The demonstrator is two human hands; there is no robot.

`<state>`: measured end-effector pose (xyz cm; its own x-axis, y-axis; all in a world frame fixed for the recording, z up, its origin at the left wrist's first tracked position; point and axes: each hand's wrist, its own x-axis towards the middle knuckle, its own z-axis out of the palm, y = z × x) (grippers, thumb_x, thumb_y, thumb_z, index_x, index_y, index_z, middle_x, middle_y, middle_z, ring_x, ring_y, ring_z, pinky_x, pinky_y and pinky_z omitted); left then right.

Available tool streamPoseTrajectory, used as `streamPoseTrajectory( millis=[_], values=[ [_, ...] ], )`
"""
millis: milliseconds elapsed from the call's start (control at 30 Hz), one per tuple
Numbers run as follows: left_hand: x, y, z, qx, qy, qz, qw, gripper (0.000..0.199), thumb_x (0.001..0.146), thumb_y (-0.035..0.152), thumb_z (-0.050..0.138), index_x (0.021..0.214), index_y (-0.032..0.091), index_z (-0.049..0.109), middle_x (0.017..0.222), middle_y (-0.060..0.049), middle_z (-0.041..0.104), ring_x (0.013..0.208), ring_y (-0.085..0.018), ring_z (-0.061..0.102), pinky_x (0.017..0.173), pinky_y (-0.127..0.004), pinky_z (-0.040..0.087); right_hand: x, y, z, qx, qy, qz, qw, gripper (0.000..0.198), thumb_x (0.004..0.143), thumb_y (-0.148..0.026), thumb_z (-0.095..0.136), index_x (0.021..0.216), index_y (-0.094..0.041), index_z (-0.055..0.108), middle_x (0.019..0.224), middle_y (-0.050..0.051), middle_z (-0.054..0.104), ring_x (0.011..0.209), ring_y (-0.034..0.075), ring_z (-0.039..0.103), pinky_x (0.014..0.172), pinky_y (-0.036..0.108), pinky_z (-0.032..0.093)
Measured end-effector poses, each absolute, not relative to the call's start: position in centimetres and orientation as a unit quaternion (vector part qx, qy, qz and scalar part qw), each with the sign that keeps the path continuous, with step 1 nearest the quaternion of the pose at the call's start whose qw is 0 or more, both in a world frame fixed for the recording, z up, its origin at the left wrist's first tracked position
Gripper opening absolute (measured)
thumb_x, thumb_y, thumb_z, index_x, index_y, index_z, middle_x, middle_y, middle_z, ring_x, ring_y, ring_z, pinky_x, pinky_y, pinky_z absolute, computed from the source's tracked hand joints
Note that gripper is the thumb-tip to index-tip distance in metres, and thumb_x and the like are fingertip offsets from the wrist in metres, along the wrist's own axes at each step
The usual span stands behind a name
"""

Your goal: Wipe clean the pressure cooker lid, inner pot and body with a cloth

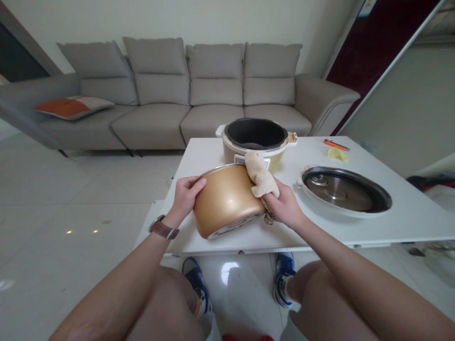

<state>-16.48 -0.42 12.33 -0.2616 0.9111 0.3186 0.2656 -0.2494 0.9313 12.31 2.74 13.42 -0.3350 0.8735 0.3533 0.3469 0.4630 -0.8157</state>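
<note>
My left hand (187, 195) grips the rim of a gold inner pot (229, 199), thumb on the outer wall and the other fingers out of sight inside. The pot is tilted above the table, its pale base partly showing underneath. My right hand (284, 203) is closed on a beige cloth (259, 174), which lies against the pot's right side near the rim. Just behind the pot stands the cooker body (275, 163), open at the top with a black interior. To the right, the cooker lid (355, 214) rests with its metal inner side up.
All this is on a white table (199, 149). At its far right lie an orange-handled cutter (336, 144) and a crumpled yellowish piece (337, 154). A grey sofa (213, 116) with an orange-and-white cushion (73, 107) stands behind. My feet are under the table's near edge.
</note>
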Motion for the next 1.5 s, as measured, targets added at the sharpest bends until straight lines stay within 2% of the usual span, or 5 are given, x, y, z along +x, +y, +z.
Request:
streamPoseTrajectory(
  millis=[433,967,1300,1500],
  values=[
    [-16.19,-0.51,12.72,0.541,0.551,0.572,0.276,0.044,0.076,0.05,0.07,0.051,0.017,0.053,0.052,0.003,0.038,0.052,-0.01,0.032,0.048,-0.025,0.024,11.82,2.71,13.16,-0.458,-0.714,0.309,0.429,0.034,0.089,-0.036,0.059,0.113,-0.016,0.073,0.103,0.005,0.079,0.092,0.025,0.069,0.082,0.033,0.051],
    [-16.29,-0.5,12.49,0.538,0.551,0.577,0.272,0.044,0.075,0.049,0.071,0.049,0.017,0.053,0.052,0.002,0.039,0.052,-0.011,0.033,0.048,-0.026,0.023,12.14,2.76,13.19,-0.443,-0.728,0.316,0.417,0.033,0.089,-0.036,0.06,0.114,-0.018,0.072,0.1,0.005,0.078,0.095,0.026,0.068,0.086,0.035,0.051],
    [-16.38,-0.46,12.26,0.535,0.555,0.576,0.272,0.045,0.075,0.049,0.071,0.05,0.017,0.052,0.052,0.002,0.038,0.052,-0.01,0.033,0.048,-0.025,0.022,12.25,2.79,13.15,-0.445,-0.736,0.305,0.409,0.03,0.089,-0.037,0.061,0.109,-0.018,0.072,0.096,0.004,0.078,0.088,0.024,0.067,0.082,0.034,0.051],
    [-16.31,-0.55,12.37,0.533,0.554,0.576,0.279,0.044,0.074,0.049,0.071,0.05,0.017,0.053,0.052,0.002,0.038,0.053,-0.011,0.033,0.048,-0.026,0.023,12.33,2.81,13.08,-0.442,-0.736,0.308,0.411,0.032,0.089,-0.038,0.061,0.112,-0.018,0.072,0.097,0.004,0.078,0.09,0.025,0.068,0.083,0.034,0.052]
  ],
)
